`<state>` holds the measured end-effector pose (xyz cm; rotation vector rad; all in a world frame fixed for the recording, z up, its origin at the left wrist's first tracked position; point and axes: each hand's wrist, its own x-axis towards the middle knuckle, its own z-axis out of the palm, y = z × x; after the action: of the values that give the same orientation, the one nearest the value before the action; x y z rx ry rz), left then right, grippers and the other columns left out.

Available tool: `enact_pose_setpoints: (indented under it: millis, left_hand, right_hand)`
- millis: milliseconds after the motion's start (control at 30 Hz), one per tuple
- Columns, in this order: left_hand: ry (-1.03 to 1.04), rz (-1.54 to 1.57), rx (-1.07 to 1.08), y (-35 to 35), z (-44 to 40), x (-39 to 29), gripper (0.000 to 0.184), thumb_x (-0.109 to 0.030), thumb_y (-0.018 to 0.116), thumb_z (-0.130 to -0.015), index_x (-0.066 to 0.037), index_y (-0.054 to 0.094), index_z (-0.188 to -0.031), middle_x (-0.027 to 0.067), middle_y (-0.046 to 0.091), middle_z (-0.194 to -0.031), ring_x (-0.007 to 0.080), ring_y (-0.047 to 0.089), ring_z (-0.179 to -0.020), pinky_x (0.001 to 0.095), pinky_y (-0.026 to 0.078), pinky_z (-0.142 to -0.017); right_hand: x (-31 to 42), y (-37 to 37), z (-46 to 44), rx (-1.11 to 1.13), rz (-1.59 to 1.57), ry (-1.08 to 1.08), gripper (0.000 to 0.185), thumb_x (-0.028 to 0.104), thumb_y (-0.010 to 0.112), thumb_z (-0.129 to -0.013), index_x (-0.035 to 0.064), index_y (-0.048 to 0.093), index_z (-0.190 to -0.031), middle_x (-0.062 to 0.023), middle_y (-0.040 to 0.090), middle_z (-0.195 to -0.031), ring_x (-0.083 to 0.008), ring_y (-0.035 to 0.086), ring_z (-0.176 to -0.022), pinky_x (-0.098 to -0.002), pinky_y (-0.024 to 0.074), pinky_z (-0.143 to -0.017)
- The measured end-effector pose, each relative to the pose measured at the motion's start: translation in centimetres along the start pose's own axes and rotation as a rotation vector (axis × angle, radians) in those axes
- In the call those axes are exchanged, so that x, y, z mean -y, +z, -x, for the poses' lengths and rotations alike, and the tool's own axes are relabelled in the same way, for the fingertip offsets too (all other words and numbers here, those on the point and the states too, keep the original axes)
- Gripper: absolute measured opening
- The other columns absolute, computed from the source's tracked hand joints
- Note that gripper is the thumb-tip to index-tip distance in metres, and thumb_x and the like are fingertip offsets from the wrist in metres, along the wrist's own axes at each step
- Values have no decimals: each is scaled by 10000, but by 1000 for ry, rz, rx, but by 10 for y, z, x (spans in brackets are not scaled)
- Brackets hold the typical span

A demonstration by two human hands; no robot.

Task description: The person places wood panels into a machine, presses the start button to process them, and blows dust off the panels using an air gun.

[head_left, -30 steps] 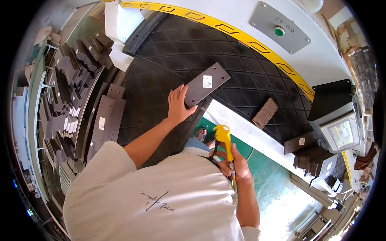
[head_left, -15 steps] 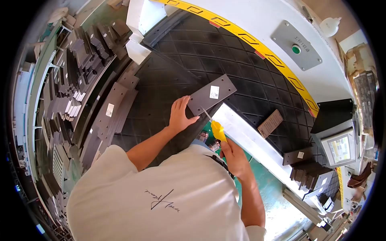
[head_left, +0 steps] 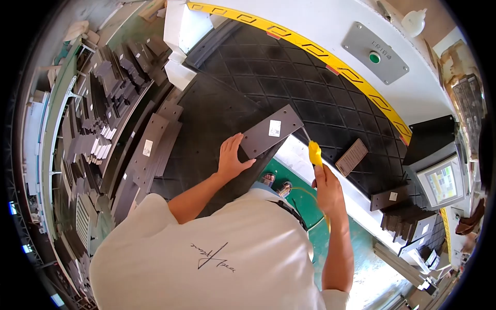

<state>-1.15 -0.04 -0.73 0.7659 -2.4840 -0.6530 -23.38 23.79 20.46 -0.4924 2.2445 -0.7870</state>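
A dark metal plate [head_left: 257, 135] with holes near its ends and a white label lies on the black ribbed surface, one end over a bright metal edge. My left hand [head_left: 231, 159] spans the plate's left end, fingers at one corner and thumb at the other. My right hand [head_left: 328, 189] is closed round the handle of a yellow air blow gun [head_left: 315, 153]. Its thin nozzle points at the plate's right end, close to a corner hole. A yellow hose [head_left: 327, 222] hangs below my right hand.
Racks of dark plates [head_left: 116, 77] stand at left, beside large labelled plates [head_left: 150, 150]. At right are a brown slotted piece [head_left: 352, 157], a stack of plates [head_left: 405, 222] and a screen [head_left: 440, 181]. A yellow-striped white machine [head_left: 310, 26] with a green button [head_left: 374, 57] curves across the top.
My right hand has moved the blow gun rightward, from the plate's left end to its right end. My left hand stays at the plate's left end. The view has shifted slightly.
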Motion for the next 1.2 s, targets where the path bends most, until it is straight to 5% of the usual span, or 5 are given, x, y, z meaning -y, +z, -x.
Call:
enact_pose_setpoints:
  millis: [400,767,900,1033,1200]
  left_hand:
    - [22,-8,-7,1,-9,-1,986,-296,938,-730,-24,477,-1559,185,548,-1558,398,512,-1416,509,379,-1205]
    - [15,-3,17,2,-11,-2,1039,-298,946,-726,-24,435,-1589,197,530,-1562,401,504,-1419,505,375,-1212]
    - [-13,20,14,2,-4,0,1047,-301,939,-729,-26,418,-1595,196,518,-1571,411,493,-1425,517,375,-1224]
    - [-71,47,33,2,-1,-3,1052,-305,935,-737,-22,401,-1599,203,497,-1588,425,480,-1436,526,370,-1239]
    - [-60,46,41,-2,2,-3,1106,-302,952,-729,-14,369,-1624,221,468,-1613,438,460,-1457,497,380,-1239]
  right_hand:
    - [-19,2,2,44,-70,-50,514,456,448,-1165,-8,666,-1114,-83,599,-777,-197,548,-730,-369,463,-711]
    - [-38,4,-6,159,129,61,524,465,447,-1163,6,682,-1259,-85,647,-821,-191,602,-790,-351,489,-766]
    - [-12,9,21,390,-35,-34,486,461,457,-1145,66,702,-1288,-148,708,-870,-313,695,-847,-417,530,-829]
    - [-5,19,20,487,217,-95,524,477,461,-1135,56,679,-1360,-166,734,-913,-347,711,-883,-435,536,-840]
    - [9,14,25,585,82,-24,534,469,473,-1131,63,638,-1434,-178,752,-974,-379,712,-939,-450,534,-863]
